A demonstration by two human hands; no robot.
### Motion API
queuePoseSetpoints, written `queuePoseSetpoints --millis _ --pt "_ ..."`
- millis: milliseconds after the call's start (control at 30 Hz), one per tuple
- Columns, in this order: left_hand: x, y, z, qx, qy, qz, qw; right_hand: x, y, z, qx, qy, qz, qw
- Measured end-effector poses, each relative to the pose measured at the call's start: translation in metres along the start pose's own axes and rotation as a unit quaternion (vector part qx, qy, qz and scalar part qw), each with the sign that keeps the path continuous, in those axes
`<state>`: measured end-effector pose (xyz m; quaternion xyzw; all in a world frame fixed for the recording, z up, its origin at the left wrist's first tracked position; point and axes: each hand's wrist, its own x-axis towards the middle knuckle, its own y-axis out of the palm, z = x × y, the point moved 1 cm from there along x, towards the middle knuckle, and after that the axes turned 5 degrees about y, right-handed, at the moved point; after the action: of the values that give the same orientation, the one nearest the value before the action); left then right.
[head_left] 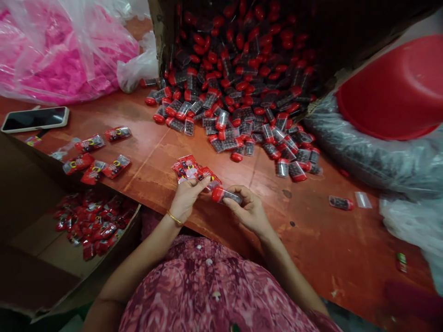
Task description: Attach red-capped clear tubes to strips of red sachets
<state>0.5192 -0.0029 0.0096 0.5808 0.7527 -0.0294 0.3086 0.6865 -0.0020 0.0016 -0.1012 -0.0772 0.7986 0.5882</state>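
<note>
My left hand [184,197], with a gold bracelet at the wrist, is closed on several small red printed packets [188,167] fanned out above its fingers. Between thumb and fingers, my right hand [249,210] grips a clear tube with a red cap [231,195] and dark contents. Its red end points left, close to the left thumb and the packets. Whether the tube touches a packet is hard to make out. Beyond both hands, a large heap of similar red-capped tubes [230,133] spills onto the red tabletop [155,157].
At left lie filled red packets [95,171] and a phone [34,119]; below them a carton [129,226] holds more packets. A pink-filled bag [69,64] sits back left. At right are a red tub [391,92], a plastic bag [360,157] and a lone tube [341,203].
</note>
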Motion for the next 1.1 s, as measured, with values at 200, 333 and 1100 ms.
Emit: queuePoseSetpoints --millis 200,333,1100 --pt "0.007 -0.008 0.004 0.035 0.022 0.011 0.999 -0.002 0.004 -0.006 -0.006 0.008 -0.036 0.999" --pt "0.01 -0.01 0.006 0.054 0.052 0.056 0.996 -0.003 0.005 -0.007 -0.009 0.011 -0.012 1.0" --pt "0.012 -0.011 0.003 0.042 0.013 0.067 0.997 -0.007 0.008 0.0 0.091 0.084 -0.025 0.992"
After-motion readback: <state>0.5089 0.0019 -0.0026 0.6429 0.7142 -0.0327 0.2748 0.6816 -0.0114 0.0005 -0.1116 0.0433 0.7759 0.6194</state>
